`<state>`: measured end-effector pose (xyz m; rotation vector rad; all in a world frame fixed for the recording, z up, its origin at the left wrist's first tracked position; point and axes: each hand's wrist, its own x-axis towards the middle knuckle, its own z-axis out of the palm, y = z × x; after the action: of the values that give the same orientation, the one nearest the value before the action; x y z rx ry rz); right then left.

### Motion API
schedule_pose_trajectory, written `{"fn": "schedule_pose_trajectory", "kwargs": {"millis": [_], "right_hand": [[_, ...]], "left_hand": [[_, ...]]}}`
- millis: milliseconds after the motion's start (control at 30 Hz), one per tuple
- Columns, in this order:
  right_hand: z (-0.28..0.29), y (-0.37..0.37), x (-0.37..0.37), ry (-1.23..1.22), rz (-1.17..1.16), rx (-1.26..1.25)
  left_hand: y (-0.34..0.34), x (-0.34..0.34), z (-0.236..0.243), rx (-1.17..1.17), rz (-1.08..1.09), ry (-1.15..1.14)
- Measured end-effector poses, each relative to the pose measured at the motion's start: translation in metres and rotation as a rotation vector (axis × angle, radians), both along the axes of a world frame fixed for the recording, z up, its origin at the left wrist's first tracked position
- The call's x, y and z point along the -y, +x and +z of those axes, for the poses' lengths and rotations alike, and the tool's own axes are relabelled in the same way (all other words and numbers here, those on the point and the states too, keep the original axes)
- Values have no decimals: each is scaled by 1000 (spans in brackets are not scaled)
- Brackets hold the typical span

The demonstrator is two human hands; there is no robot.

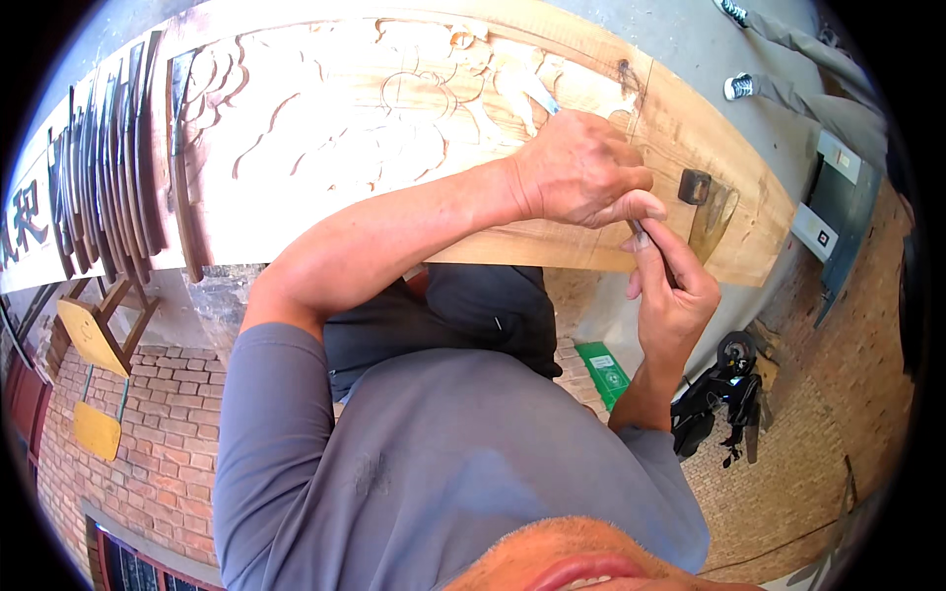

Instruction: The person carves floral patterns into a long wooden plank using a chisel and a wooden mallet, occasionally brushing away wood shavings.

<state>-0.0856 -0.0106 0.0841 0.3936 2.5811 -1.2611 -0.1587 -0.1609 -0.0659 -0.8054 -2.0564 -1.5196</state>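
Note:
A long pale wooden plank (296,212) with carved flower and leaf relief lies across the upper part of the view. My left hand (581,167) reaches over it from the left and presses down on a slim carving chisel (540,96), whose metal tip shows on the relief just beyond my knuckles. My right hand (675,286) sits at the plank's near edge, fingers closed around the chisel's rear end where it comes out under my left thumb. The middle of the tool is hidden by my left hand.
A row of several dark carving tools (108,158) lies on the plank's left end. A dark-headed axe-like tool (705,197) rests near the right end. Below are brick floor (168,443), a green box (601,369) and black gear (724,394). Another person's legs (808,94) stand at the top right.

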Motion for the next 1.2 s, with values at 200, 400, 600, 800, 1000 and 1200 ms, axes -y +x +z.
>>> {"fn": "schedule_pose_trajectory", "kwargs": {"millis": [200, 400, 600, 800, 1000, 1200], "right_hand": [[1, -4, -5, -24, 34, -1], [-11, -3, -12, -32, 22, -39], [-27, -2, -23, -23, 67, -79], [-36, -3, -28, -64, 102, -111], [-45, -7, -28, -66, 106, -122], [-53, -12, -28, -88, 126, -124]], "left_hand": [[0, -2, 1, 22, 1, 15], [-1, -2, 4, 50, 33, -29], [-2, -5, 5, 63, 67, -51], [-4, -10, 1, 63, 121, -75], [-4, -12, -3, 137, 157, -154], [-6, -14, -5, 152, 214, -175]]}}
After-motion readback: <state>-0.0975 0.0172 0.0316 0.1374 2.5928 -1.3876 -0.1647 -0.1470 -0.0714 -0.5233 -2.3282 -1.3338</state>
